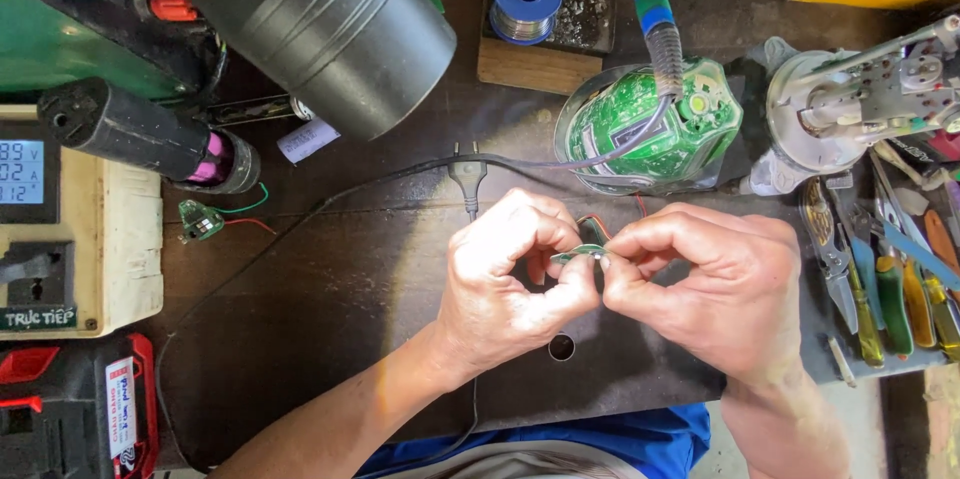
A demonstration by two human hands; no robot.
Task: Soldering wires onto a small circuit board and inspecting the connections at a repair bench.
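1. Left hand [500, 279] & right hand [715, 289] meet over the middle of the dark workbench [330, 289], fingertips pinched together.
2. Both hands closed on one small green circuit board [580, 254], held edge-on between thumbs & forefingers, just above the bench; most of it is hidden by fingers.
3. Thin red wire [592, 220] shows just behind the small board, by the left forefinger.
4. Just behind the hands: a bigger green circuit board [650, 124] w/ a clear rim, a blue-handled soldering iron [660, 29] resting over it.
5. Black power plug [467, 179] w/ cable lies left of that board, near the left knuckles.
6. Back centre: spool of solder [526, 1] in a tray on a wood block.
7. Far left: another tiny green board [200, 221] w/ red & green wires, well apart from the hands; a black cylinder tool [140, 134] above it.
8. Top left: big grey tube [330, 24] hangs over the bench.
9. Right edge: pliers & screwdrivers [890, 279] laid side by side.
10. Round hole [561, 347] in the bench, right under the hands.
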